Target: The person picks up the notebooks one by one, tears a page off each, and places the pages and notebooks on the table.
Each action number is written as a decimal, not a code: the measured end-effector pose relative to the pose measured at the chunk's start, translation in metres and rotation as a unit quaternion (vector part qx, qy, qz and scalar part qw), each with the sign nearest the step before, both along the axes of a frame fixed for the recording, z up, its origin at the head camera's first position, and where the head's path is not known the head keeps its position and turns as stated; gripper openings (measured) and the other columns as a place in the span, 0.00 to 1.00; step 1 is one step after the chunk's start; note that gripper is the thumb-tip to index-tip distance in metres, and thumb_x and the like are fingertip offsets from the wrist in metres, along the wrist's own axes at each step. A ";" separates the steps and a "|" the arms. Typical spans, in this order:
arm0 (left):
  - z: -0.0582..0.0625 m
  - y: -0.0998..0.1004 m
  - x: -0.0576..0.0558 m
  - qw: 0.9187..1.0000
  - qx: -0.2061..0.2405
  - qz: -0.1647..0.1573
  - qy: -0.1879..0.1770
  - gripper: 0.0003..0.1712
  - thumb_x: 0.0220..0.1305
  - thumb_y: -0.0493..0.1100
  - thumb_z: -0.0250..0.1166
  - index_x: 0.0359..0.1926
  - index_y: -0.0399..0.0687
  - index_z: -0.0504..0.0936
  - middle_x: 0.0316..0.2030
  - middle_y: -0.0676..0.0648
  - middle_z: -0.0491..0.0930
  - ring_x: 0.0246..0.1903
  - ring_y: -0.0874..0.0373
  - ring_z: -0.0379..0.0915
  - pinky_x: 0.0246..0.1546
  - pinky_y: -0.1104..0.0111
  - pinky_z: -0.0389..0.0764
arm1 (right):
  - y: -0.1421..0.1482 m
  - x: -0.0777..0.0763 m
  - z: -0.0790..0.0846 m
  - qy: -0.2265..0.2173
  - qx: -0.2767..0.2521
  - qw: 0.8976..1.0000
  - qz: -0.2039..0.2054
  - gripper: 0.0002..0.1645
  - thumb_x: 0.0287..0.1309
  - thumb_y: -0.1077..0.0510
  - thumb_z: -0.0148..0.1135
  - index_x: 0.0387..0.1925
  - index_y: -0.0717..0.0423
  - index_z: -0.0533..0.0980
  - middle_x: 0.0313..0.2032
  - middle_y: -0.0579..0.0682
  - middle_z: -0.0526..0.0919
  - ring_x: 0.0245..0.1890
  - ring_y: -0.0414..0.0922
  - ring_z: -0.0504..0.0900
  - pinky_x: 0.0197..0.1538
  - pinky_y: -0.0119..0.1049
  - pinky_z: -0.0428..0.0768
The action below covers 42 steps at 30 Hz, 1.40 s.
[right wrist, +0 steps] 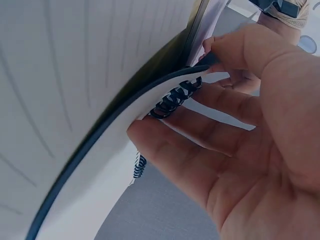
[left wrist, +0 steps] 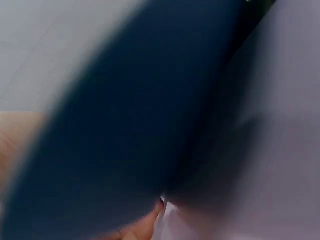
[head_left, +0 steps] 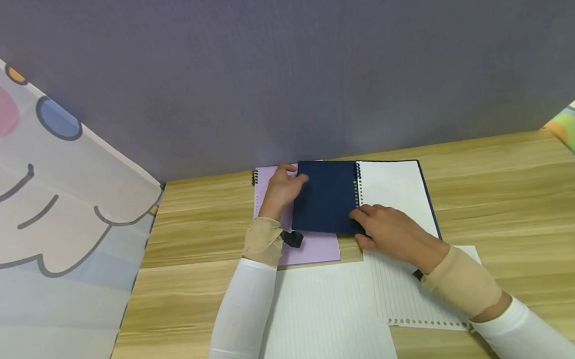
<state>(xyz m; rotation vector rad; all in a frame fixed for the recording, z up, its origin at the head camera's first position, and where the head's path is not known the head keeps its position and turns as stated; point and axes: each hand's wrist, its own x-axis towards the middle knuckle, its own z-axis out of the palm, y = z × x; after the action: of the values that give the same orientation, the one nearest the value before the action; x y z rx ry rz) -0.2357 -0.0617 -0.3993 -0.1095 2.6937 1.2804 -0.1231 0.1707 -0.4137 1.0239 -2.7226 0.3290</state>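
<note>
A navy spiral notebook lies spread, its dark cover to the left and white pages to the right. My left hand pinches the cover's left edge. In the left wrist view the cover fills much of the frame, blurred and lifted. At the lower end of the black coil, my right hand grips the notebook between thumb and fingers. Under the cover, a lilac spiral notebook lies partly hidden.
Two lined white sheets, one left and one right with torn punched holes, lie in front of the notebooks on the wooden table. A grey partition rises behind, and a cartoon-printed cloth stands on the left.
</note>
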 end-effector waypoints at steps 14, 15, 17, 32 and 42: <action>0.012 -0.010 0.002 0.994 0.048 -0.097 -0.009 0.32 0.58 0.52 0.61 0.62 0.54 0.63 0.45 0.48 0.71 0.43 0.56 0.69 0.38 0.65 0.70 | 0.006 0.003 0.009 -0.121 -0.022 0.992 -0.013 0.24 0.48 0.55 0.58 0.49 0.55 0.68 0.43 0.48 0.72 0.37 0.44 0.75 0.39 0.37 0.72; 0.013 -0.010 0.003 0.994 0.046 -0.102 -0.007 0.32 0.58 0.52 0.61 0.62 0.54 0.62 0.44 0.48 0.71 0.41 0.56 0.69 0.37 0.65 0.70 | 0.008 0.003 0.011 -0.140 -0.024 0.990 -0.014 0.26 0.50 0.53 0.59 0.51 0.55 0.67 0.46 0.48 0.71 0.40 0.44 0.75 0.42 0.37 0.72; 0.017 -0.008 0.004 0.993 0.050 -0.108 -0.002 0.32 0.58 0.53 0.61 0.62 0.56 0.62 0.41 0.48 0.72 0.37 0.55 0.69 0.34 0.65 0.71 | 0.012 0.003 0.014 -0.176 -0.030 0.984 -0.018 0.29 0.53 0.50 0.58 0.56 0.54 0.65 0.51 0.47 0.69 0.46 0.44 0.73 0.47 0.37 0.70; 0.051 0.015 0.027 0.972 0.148 -0.173 0.064 0.28 0.61 0.54 0.58 0.61 0.56 0.63 0.27 0.41 0.74 0.28 0.45 0.73 0.30 0.64 0.71 | 0.071 -0.012 0.033 -0.268 0.024 0.957 -0.107 0.33 0.58 0.43 0.54 0.58 0.60 0.65 0.58 0.59 0.66 0.58 0.58 0.63 0.55 0.51 0.63; 0.050 0.047 0.047 0.955 0.114 -0.244 0.120 0.32 0.63 0.65 0.48 0.62 0.56 0.61 0.40 0.53 0.76 0.33 0.56 0.75 0.33 0.68 0.72 | 0.082 -0.024 0.029 -0.286 -0.037 0.953 -0.093 0.28 0.66 0.45 0.44 0.56 0.62 0.67 0.55 0.59 0.71 0.56 0.58 0.67 0.55 0.50 0.63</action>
<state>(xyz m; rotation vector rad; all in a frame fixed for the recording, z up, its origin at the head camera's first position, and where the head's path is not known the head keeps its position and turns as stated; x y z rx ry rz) -0.1889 -0.0150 -0.3496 0.7344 2.4858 1.4891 -0.1476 0.2531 -0.3845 0.7245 -3.2476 0.7950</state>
